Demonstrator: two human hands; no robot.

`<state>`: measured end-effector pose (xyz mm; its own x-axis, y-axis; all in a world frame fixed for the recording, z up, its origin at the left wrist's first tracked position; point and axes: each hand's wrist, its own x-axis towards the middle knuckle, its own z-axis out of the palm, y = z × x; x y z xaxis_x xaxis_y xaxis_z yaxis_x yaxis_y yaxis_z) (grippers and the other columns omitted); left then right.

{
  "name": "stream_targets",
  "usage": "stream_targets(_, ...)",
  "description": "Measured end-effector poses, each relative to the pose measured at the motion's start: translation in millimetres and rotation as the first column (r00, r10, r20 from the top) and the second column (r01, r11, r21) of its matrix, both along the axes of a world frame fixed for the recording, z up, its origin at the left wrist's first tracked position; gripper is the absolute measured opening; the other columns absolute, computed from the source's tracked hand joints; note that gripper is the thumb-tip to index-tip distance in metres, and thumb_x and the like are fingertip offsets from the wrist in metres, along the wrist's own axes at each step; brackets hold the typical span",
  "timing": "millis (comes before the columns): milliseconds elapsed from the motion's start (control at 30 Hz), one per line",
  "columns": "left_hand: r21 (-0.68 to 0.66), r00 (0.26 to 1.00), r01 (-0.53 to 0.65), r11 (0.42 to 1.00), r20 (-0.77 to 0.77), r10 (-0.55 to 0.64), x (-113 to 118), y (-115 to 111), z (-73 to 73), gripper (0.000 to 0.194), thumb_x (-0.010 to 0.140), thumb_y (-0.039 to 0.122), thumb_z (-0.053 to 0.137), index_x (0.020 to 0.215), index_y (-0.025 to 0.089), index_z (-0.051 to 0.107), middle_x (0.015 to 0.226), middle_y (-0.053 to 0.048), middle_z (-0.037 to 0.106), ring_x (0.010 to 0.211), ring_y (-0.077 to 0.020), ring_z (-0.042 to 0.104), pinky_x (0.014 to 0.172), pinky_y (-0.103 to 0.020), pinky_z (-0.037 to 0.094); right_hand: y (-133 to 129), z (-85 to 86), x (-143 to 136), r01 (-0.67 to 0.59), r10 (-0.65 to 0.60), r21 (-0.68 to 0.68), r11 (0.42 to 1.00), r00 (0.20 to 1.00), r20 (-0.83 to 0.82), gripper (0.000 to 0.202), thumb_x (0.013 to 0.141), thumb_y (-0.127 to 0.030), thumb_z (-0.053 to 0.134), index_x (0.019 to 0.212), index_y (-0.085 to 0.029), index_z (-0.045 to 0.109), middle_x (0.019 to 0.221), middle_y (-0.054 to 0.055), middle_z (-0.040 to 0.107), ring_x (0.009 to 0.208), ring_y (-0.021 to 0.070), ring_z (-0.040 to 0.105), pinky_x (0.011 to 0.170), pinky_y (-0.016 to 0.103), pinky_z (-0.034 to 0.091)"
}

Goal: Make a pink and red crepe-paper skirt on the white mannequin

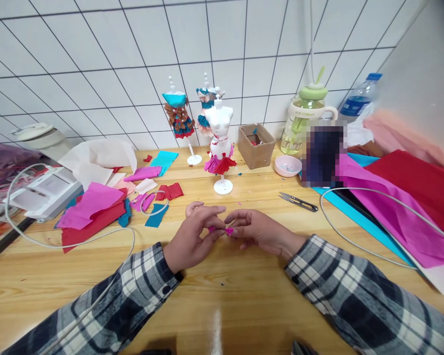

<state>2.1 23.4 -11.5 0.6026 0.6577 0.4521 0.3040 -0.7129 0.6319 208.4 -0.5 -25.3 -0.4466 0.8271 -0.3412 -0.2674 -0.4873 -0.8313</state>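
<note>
Head view shows the small pink scrap (229, 231) between the left hand (192, 236) and right hand (257, 230), each pinching one end, neither nearer, its long axis running roughly side to side, with the nearest white mannequin (219, 122) standing straight beyond them.

I get a bright view, a pale glare streak (216, 328) on the tabletop (255, 301), edges stretched, one pixelated patch (323, 155)
</note>
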Motion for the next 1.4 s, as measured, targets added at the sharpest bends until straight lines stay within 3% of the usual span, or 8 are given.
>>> stream_targets(200, 0.01, 0.914, 0.267, 0.964, -0.32, -0.25, -1.9, 1.1, 4.3, 0.049, 0.084, 0.012, 0.048, 0.131, 0.028, 0.045, 0.095, -0.002, 0.073, 0.095, -0.018, 0.062, 0.106, -0.042, 0.019, 6.0, -3.4, 6.0, -0.081, 0.034, 0.205, 0.975, 0.974, 0.225, 0.036, 0.065, -0.028, 0.078, 0.096, -0.019, 0.062, 0.075, -0.001, 0.068, 0.066, 0.0137, 0.063, 0.051, 0.021, 0.047)
stream_targets(433, -0.043, 0.924, 0.192, 0.98, -0.329, -0.196, 6.5, -2.5, 3.7, 0.074, 0.082, 0.008, 0.046, 0.147, 0.025, 0.014, 0.088, 0.0, 0.071, 0.092, -0.0187, 0.06, 0.102, -0.042, 0.019, 2.4, 6.2, 0.5, -0.107, -0.176, 0.497, 0.861, 0.854, 0.489, 0.028, 0.07, -0.015, 0.068, 0.098, -0.019, 0.063, 0.071, -0.003, 0.068, 0.069, 0.014, 0.065, 0.066, 0.026, 0.047)
stream_targets(633, -0.042, 0.936, 0.109, 0.993, -0.333, -0.116, 8.4, -1.1, -2.4, 0.079, 0.08, 0.007, 0.046, 0.149, 0.022, 0.011, 0.088, -0.002, 0.067, 0.091, -0.02, 0.058, 0.1, -0.045, 0.023, -6.7, 13.1, -6.9, -0.262, -0.403, 0.698, 0.666, 0.661, 0.633, 0.022, 0.073, -0.007, 0.065, 0.09, -0.022, 0.063, 0.08, -0.003, 0.07, 0.074, 0.0136, 0.062, 0.071, 0.027, 0.043)
stream_targets(800, -0.201, 0.981, -0.053, 0.978, -0.192, 0.014, 12.2, -1.8, -2.0, 0.07, 0.081, 0.014, 0.05, 0.145, 0.021, 0.024, 0.082, -0.001, 0.063, 0.082, -0.0183, 0.057, 0.091, -0.039, 0.036, -18.2, 12.3, -15.6, -0.518, -0.625, 0.769, 0.374, 0.473, 0.622, 0.011, 0.087, -0.014, 0.055, 0.09, -0.021, 0.063, 0.08, 0.002, 0.068, 0.076, 0.0175, 0.053, 0.071, 0.03, 0.04)
stream_targets(900, -0.529, 0.991, -0.085, 0.844, 0.039, 0.124, 15.3, -2.8, -0.7, 0.065, 0.08, 0.021, 0.056, 0.14, 0.02, 0.031, 0.076, 0.001, 0.061, 0.074, -0.0158, 0.057, 0.075, -0.03, 0.042, -23.8, 12.9, -17.3, -0.638, -0.724, 0.737, 0.222, 0.399, 0.563, 0.021, 0.093, -0.014, 0.044, 0.093, -0.02, 0.065, 0.077, 0.004, 0.066, 0.073, 0.0177, 0.05, 0.07, 0.03, 0.038)
stream_targets(1033, -0.807, 0.898, 0.146, 0.573, 0.351, 0.264, 18.7, -4.0, 0.2, 0.068, 0.074, 0.026, 0.068, 0.135, 0.019, 0.038, 0.074, 0.002, 0.061, 0.062, -0.0111, 0.053, 0.063, -0.025, 0.04, -28.2, 14.9, -15.7, -0.625, -0.776, 0.767, 0.142, 0.411, 0.479, 0.025, 0.094, -0.015, 0.043, 0.098, -0.025, 0.065, 0.088, 0.002, 0.07, 0.074, 0.0172, 0.052, 0.069, 0.031, 0.04)
stream_targets(1200, -0.818, 0.812, 0.272, 0.507, 0.478, 0.336, 21.1, -3.6, 1.8, 0.065, 0.073, 0.026, 0.073, 0.131, 0.019, 0.045, 0.072, 0.002, 0.064, 0.065, -0.0104, 0.054, 0.068, -0.025, 0.04, -26.6, 13.9, -18.2, -0.091, -0.793, 0.937, 0.338, 0.508, 0.335, 0.009, 0.089, -0.026, 0.056, 0.095, -0.025, 0.063, 0.094, 0.002, 0.07, 0.071, 0.0149, 0.055, 0.07, 0.03, 0.045)
stream_targets(1400, -0.776, 0.871, 0.177, 0.605, 0.41, 0.271, 19.2, -2.2, -0.7, 0.061, 0.079, 0.028, 0.068, 0.132, 0.02, 0.038, 0.073, 0.003, 0.062, 0.064, -0.0101, 0.054, 0.068, -0.025, 0.041, -14.8, 11.4, -22.3, 0.182, -0.434, 0.556, 0.811, 0.825, 0.362, 0.035, 0.08, -0.045, 0.063, 0.103, -0.02, 0.064, 0.087, 0.002, 0.065, 0.057, 0.0099, 0.046, 0.051, 0.023, 0.039)
